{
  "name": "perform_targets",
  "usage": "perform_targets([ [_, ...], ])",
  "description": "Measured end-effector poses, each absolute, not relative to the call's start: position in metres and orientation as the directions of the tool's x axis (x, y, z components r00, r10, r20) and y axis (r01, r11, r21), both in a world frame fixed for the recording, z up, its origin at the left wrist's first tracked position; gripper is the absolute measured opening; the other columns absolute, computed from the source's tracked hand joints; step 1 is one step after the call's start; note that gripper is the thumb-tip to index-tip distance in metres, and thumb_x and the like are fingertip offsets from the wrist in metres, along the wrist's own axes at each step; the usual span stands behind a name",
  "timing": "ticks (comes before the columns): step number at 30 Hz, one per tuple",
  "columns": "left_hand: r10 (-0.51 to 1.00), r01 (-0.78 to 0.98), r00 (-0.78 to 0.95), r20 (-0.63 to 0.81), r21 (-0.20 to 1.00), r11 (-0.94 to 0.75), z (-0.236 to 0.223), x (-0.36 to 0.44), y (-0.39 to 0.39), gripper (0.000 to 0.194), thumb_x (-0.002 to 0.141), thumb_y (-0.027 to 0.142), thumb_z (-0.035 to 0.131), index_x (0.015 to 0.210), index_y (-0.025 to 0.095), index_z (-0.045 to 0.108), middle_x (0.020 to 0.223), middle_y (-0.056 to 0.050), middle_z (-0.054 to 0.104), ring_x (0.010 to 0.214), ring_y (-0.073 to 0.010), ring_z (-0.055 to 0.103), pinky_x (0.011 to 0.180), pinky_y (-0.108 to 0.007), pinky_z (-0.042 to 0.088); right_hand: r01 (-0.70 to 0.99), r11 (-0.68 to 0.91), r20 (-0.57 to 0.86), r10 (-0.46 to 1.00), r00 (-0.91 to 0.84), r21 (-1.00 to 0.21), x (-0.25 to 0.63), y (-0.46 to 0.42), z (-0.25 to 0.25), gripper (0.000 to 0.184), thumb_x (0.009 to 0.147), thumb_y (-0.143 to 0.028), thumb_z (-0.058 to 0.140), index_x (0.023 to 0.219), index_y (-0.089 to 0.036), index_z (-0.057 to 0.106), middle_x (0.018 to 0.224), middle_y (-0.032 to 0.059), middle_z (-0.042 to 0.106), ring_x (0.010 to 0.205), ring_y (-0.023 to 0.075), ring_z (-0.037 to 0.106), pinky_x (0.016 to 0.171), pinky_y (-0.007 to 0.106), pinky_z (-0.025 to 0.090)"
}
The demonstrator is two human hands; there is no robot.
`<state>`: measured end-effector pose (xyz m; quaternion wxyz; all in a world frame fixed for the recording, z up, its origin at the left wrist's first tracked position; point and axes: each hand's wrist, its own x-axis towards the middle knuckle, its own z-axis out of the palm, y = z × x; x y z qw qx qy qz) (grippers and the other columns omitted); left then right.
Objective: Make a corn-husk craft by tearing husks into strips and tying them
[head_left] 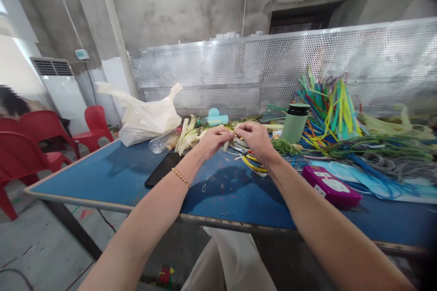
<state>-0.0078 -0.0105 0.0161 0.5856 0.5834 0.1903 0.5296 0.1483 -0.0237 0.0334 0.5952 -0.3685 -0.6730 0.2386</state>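
Note:
My left hand (215, 140) and my right hand (254, 138) meet above the blue table (221, 200), fingertips pinched together. Whatever lies between them is too small to make out. A gold bead bracelet (180, 177) circles my left wrist. Pale yellow-green husk-like strips (189, 135) lie just beyond my left hand. Under and beside my right hand is a bundle of yellow and white strands (252, 163). White thread scraps (206, 181) are scattered on the table below the hands.
At the left stand a white plastic bag (146, 115), a clear bottle (160, 143) and a black flat tablet-like thing (165, 168). To the right are a green tumbler (295, 123), a purple box (329, 186) and colourful strips (334, 109). Red chairs (44, 138) stand beyond the table.

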Motion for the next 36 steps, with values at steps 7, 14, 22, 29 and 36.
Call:
perform_targets([
  [7,0.847,-0.476,0.394,0.358,0.867,-0.145,0.025,-0.012,-0.012,0.012,0.065,0.014,0.078,0.073,0.008,0.072,0.075,-0.009,0.068,0.068,-0.0133,0.058,0.068,-0.029,0.044,0.102,0.624,0.625,0.780,-0.029,-0.775,0.153,-0.020,0.036,0.024,0.067,-0.037,0.073,0.062,-0.017,0.060,0.064,-0.0010,0.057,0.062,0.0116,0.047,0.062,0.027,0.040],
  [14,0.832,-0.471,0.412,0.371,0.869,-0.154,0.023,-0.013,-0.014,0.021,0.061,0.016,0.085,0.078,0.008,0.075,0.077,-0.008,0.070,0.069,-0.0129,0.060,0.073,-0.030,0.045,0.116,0.660,0.661,0.749,-0.032,-0.742,0.154,-0.021,0.037,0.022,0.069,-0.036,0.073,0.063,-0.017,0.062,0.065,-0.0013,0.058,0.062,0.0117,0.048,0.064,0.027,0.042],
  [22,0.865,-0.493,0.345,0.365,0.854,-0.164,0.024,-0.014,-0.010,0.019,0.063,0.017,0.084,0.075,0.008,0.073,0.069,-0.006,0.067,0.059,-0.0090,0.054,0.059,-0.024,0.040,0.411,0.642,0.721,0.690,0.059,-0.648,0.160,-0.014,0.034,0.023,0.078,-0.037,0.063,0.072,-0.016,0.070,0.068,0.0038,0.066,0.064,0.0162,0.055,0.063,0.030,0.043],
  [29,0.942,-0.503,0.247,0.227,0.861,-0.076,0.022,-0.013,-0.007,0.012,0.071,0.009,0.075,0.072,0.010,0.064,0.066,-0.003,0.062,0.048,-0.0050,0.048,0.049,-0.021,0.035,0.643,0.684,0.869,0.491,-0.057,-0.344,0.157,-0.015,0.031,0.014,0.081,-0.025,0.060,0.081,-0.018,0.071,0.083,0.0076,0.070,0.075,0.0195,0.061,0.074,0.033,0.047],
  [36,0.922,-0.422,0.306,0.235,0.902,-0.090,0.019,-0.013,-0.011,0.016,0.066,0.016,0.081,0.070,0.011,0.067,0.057,0.002,0.053,0.048,-0.0048,0.041,0.049,-0.023,0.029,0.596,0.749,0.821,0.515,-0.249,-0.289,0.155,-0.016,0.029,0.018,0.084,-0.025,0.064,0.097,-0.021,0.076,0.092,0.0084,0.072,0.086,0.0219,0.062,0.083,0.036,0.046],
])
